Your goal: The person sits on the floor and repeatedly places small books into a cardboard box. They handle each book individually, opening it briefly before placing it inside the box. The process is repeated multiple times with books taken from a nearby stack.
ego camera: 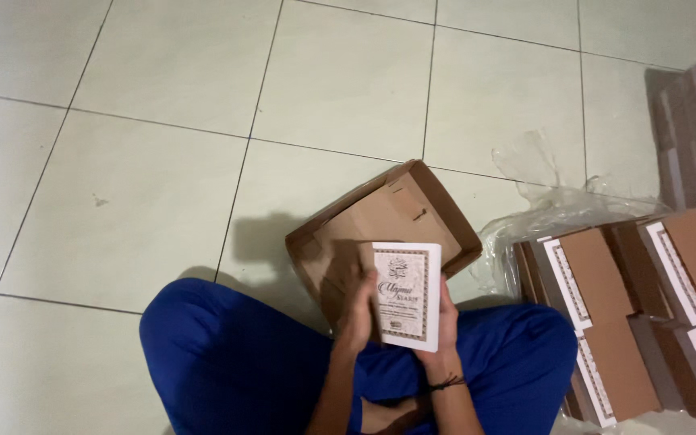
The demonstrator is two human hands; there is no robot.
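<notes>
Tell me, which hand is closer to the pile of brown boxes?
Right. The right hand holds the booklet's edge facing the brown boxes; the left hand is on its far side.

**Small white booklet held over an open cardboard box**

A thin white booklet [407, 296] with a brown ornamental border and dark lettering on its cover stands nearly upright, cover facing up toward the camera. Directly behind it lies a brown cardboard box [412, 211], unfolded and open, resting tilted on the pale floor tiles.
</notes>
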